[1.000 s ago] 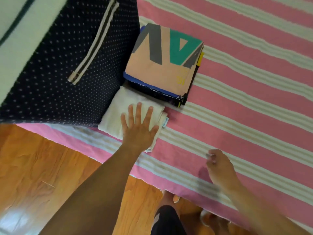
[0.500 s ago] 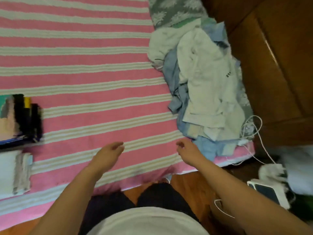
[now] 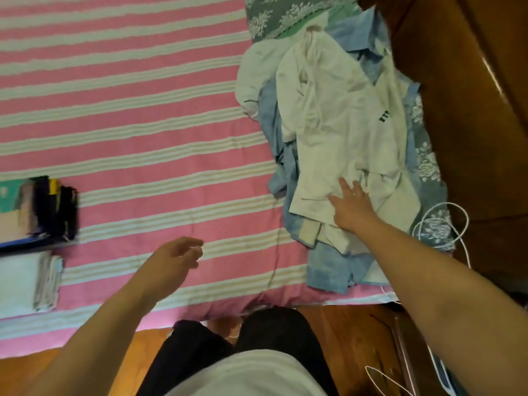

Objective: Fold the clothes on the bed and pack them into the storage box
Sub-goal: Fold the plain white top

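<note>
The right hand (image 3: 353,208) lies flat with straight fingers on the near end of a white shirt (image 3: 340,130), which tops a loose pile at the bed's (image 3: 137,144) right edge, over a blue shirt (image 3: 328,270); the white shirt's long axis runs from the near edge up toward the far end of the bed. The left hand (image 3: 174,257) hovers over the striped sheet, fingers loosely curled and empty. Two folded stacks (image 3: 37,212) sit at the left edge, blurred.
</note>
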The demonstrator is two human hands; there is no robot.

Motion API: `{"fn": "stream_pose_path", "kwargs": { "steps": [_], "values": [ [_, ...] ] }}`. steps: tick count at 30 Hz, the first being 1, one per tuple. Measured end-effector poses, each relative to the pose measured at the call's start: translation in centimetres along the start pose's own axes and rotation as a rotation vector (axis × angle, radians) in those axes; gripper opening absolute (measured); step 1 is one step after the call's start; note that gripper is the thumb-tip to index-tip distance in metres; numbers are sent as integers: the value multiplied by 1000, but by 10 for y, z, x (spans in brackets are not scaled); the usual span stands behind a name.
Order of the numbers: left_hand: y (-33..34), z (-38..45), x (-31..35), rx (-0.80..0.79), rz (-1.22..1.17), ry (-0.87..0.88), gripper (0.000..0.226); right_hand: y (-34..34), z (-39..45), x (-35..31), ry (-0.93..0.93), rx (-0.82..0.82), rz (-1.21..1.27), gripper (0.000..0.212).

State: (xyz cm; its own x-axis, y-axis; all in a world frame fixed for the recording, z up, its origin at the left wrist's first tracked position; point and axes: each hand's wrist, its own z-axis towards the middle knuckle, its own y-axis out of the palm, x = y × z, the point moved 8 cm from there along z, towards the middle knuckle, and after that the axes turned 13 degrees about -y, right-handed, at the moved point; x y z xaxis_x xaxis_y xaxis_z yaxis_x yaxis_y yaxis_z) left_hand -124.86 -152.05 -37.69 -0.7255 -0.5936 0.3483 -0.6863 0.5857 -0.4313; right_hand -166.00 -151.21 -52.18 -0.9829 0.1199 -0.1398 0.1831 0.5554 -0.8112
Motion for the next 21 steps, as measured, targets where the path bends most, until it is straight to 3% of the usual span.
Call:
{"fn": "stream_pose_path", "kwargs": {
  "steps": [2, 7, 10, 16, 21],
  "values": [
    [-7, -6, 2, 46, -22, -15, 17, -4, 6, 1, 4, 84, 42, 61],
    [-6, -37, 7, 44, -176, 5, 18, -51, -35, 13, 179, 509, 797, 34],
    [-5, -60, 22, 18, -270, 57, 19, -99, -74, 11, 169, 605, 1041, 30],
    [-20, -122, 94, 21, -152, 370, 24, -227, -157, -43, -138, 742, 1574, 19],
    [0, -206, 199, -56, -82, 771, 66, -329, -230, -126, -537, 734, 1706, 16]
  ]
}}
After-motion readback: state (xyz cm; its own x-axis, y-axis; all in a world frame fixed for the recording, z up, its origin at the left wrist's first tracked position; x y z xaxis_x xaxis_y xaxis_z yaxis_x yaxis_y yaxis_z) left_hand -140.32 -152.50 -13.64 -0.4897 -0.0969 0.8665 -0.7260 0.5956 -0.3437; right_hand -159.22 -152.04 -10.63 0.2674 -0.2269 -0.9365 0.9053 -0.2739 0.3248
